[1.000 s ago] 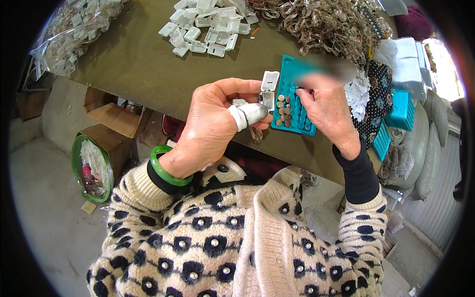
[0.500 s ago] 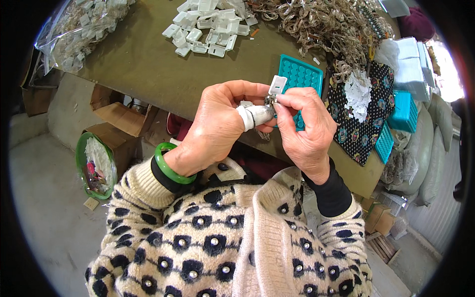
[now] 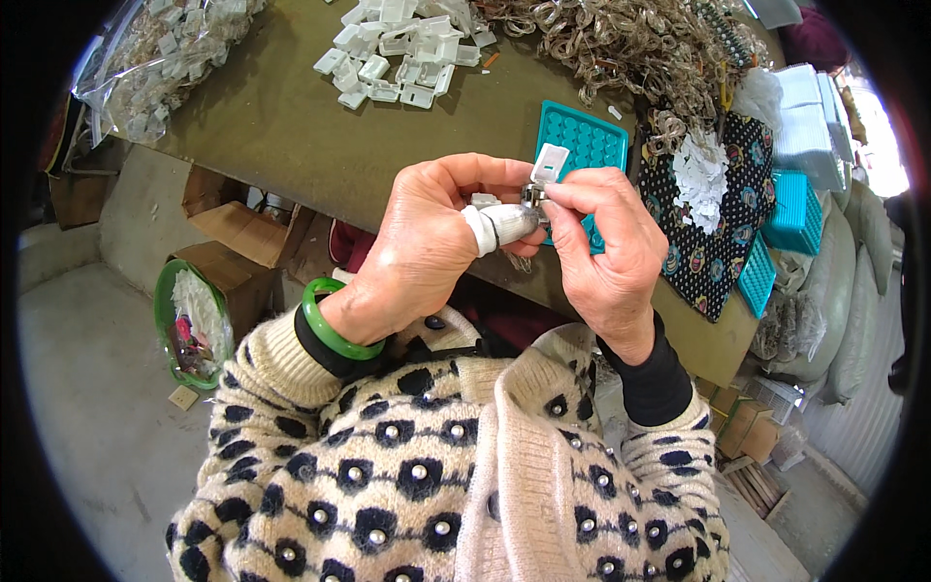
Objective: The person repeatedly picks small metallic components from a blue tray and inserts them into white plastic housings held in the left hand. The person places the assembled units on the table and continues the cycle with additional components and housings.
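My left hand (image 3: 432, 209), a white wrap (image 3: 502, 221) around its thumb, pinches a small metallic piece (image 3: 529, 196) against its fingers. A small white plastic holder with a slot (image 3: 550, 163) stands upright at that piece, just above my fingertips. My right hand (image 3: 613, 238) is closed too, with thumb and forefinger pressed together at the base of the holder. Exactly how the two parts join is hidden by the fingers. Behind my hands lies a teal tray with rows of round hollows (image 3: 584, 136), partly covered by them.
Similar white plastic pieces (image 3: 393, 58) are heaped on the table (image 3: 291, 126). Clear looped strands (image 3: 621, 44) pile at the far right. A filled clear bag (image 3: 170, 58) sits far left. Right: patterned cloth (image 3: 722, 257) with white cards (image 3: 700, 179), stacked teal trays (image 3: 793, 215). A green basket (image 3: 160, 325) stands lower left.
The white holder has shifted slightly up and to the right, and my right hand has moved a little right. Both hands keep their pinch; the table shifts slightly in view.
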Motion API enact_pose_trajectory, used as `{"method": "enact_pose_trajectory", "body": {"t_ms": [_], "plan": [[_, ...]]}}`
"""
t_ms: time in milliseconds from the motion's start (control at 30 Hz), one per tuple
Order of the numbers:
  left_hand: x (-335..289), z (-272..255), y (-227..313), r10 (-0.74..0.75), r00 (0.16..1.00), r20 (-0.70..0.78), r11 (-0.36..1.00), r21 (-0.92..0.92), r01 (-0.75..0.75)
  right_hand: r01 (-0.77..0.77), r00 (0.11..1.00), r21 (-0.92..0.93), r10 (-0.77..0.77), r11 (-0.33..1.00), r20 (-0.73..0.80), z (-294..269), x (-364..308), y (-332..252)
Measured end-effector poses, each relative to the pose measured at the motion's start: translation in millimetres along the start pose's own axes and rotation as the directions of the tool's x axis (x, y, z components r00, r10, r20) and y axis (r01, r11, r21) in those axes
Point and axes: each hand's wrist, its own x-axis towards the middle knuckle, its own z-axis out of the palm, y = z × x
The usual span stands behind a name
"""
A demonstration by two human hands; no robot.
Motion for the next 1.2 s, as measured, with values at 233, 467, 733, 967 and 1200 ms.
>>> {"method": "enact_pose_trajectory", "body": {"t_ms": [233, 467, 733, 967, 1200], "plan": [[-1, -2, -1, -0.050, 0.999, -0.008, 0.999, 0.007, 0.050, -0.124, 0.985, 0.106, 0.109, 0.987, 0.134, -15, 4, 1], [1, -18, 0, -0.003, 0.994, 0.110, 0.978, -0.207, 0.026, -0.042, 0.988, -0.250, 0.078, 0.967, 0.135, -13, 2, 26], [5, -22, 1, 0.067, 0.988, 0.141, 0.986, -0.163, -0.044, 0.090, 0.957, -0.303, 0.002, 0.949, 0.289, -11, 1, 42], [10, -25, -4, 0.049, 0.979, 0.199, 0.972, -0.235, -0.001, -0.098, 0.964, -0.163, 0.134, 0.982, 0.228, -15, 9, 33], [11, -23, -8, -0.006, 0.987, 0.161, 0.917, -0.393, 0.069, 0.016, 1.000, -0.087, -0.018, 0.996, -0.019, -5, 14, 8]]}}
